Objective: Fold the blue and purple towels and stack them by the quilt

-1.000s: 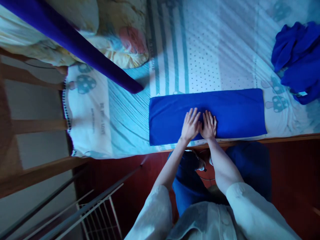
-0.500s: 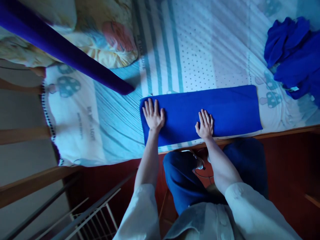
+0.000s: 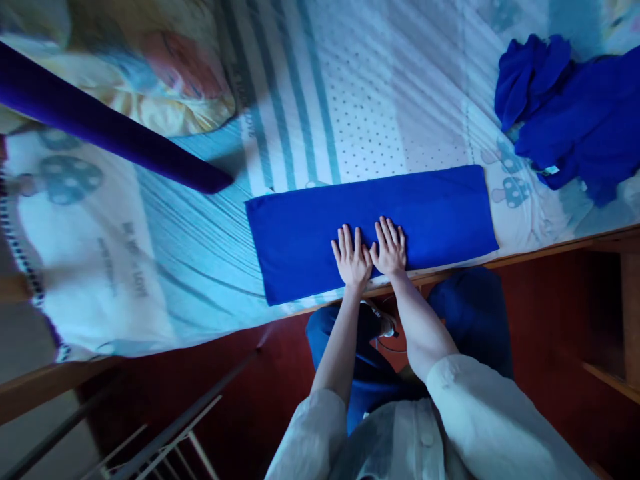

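A blue cloth [image 3: 305, 233], folded into a long flat rectangle, lies along the front edge of the bed. My left hand [image 3: 353, 259] rests flat on it near the middle, fingers spread. Just to its right, my right hand [image 3: 390, 247] also presses flat on the cloth, fingers stretched out and thumb close to the left thumb. Neither hand grips anything. The cloth's surface looks smooth, with its corners visible at both ends.
A crumpled pile of blue cloth [image 3: 575, 120] lies at the right on the patterned bed sheet [image 3: 195, 247]. A dark blue-purple post [image 3: 110, 127] slants across the upper left, in front of a yellowish pillow [image 3: 200, 113]. Below left stands a white metal rack [image 3: 200, 453].
My left hand has slid right from the cloth's left end to beside my right hand. The view has shifted, so the bed appears further left.
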Motion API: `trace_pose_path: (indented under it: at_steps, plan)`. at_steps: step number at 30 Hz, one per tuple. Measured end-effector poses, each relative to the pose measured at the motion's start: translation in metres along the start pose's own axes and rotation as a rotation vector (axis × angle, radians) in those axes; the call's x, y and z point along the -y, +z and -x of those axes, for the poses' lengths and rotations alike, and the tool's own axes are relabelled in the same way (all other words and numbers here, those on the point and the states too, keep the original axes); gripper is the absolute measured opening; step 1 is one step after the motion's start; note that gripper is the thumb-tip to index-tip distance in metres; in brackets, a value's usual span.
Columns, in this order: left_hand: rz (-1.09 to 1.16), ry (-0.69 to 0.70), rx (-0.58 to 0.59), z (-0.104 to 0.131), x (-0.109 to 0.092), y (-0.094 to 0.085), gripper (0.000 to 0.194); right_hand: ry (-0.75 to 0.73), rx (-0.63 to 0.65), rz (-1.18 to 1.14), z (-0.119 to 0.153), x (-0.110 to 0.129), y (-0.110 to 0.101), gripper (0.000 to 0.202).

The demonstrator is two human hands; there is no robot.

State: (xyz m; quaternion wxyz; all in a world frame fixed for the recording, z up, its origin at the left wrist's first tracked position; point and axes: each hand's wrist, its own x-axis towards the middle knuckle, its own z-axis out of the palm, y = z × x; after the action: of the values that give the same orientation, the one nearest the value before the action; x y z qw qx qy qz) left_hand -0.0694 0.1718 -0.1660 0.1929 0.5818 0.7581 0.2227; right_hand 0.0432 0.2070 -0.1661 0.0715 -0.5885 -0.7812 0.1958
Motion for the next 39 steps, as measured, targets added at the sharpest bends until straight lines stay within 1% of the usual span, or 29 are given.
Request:
trace_pose_path:
  at_steps: [2,7,12,15,18,20,22,24,26,27,31,33,34,36,39]
  plan:
    - [0.009,-0.014,-0.023,0.002,-0.002,0.004,0.059,0.001,0.010,-0.001,0.000,0.001,-0.001,0.065]
    - [0.026,-0.015,-0.027,-0.004,0.007,0.001,0.057,0.004,0.001,-0.014,0.000,0.002,-0.003,0.063]
    - [0.035,-0.017,-0.064,-0.005,0.005,0.005,0.058,-0.020,0.003,-0.016,0.002,-0.001,-0.008,0.060]
    - [0.043,-0.016,-0.070,-0.006,0.005,0.008,0.059,0.004,0.022,-0.012,0.001,0.003,-0.011,0.058]
    - [0.055,-0.031,-0.059,-0.006,0.009,0.009,0.057,-0.024,0.052,-0.036,-0.012,0.017,-0.012,0.056]
    - [0.061,-0.030,-0.042,-0.006,0.011,0.009,0.058,-0.109,0.086,-0.066,-0.028,0.024,-0.012,0.054]
    - [0.056,-0.017,-0.037,-0.006,0.012,0.009,0.060,-0.207,0.111,-0.084,-0.047,0.022,-0.014,0.052]
    - [0.043,-0.011,-0.050,-0.005,0.011,0.009,0.062,-0.266,0.108,-0.071,-0.065,0.004,-0.021,0.053]
    - [0.035,-0.016,-0.062,-0.006,0.009,0.007,0.062,-0.254,0.083,-0.024,-0.076,-0.031,-0.034,0.056]
    - [0.033,-0.020,-0.064,-0.006,0.007,0.007,0.062,-0.218,0.065,0.008,-0.080,-0.054,-0.043,0.057]
    - [0.019,-0.035,-0.054,-0.006,0.004,0.005,0.062,0.006,-0.030,0.134,-0.085,-0.147,-0.082,0.063]
    - [0.017,-0.041,-0.052,-0.006,0.004,0.004,0.062,0.084,-0.066,0.177,-0.087,-0.185,-0.098,0.065]
    - [0.018,-0.041,-0.052,-0.006,0.004,0.004,0.062,0.113,-0.081,0.193,-0.089,-0.200,-0.104,0.067]
    - [0.021,-0.035,-0.054,-0.006,0.004,0.004,0.062,0.155,-0.099,0.218,-0.092,-0.223,-0.112,0.069]
    - [0.030,-0.039,-0.053,-0.006,0.003,0.003,0.062,0.189,-0.100,0.246,-0.097,-0.240,-0.113,0.071]
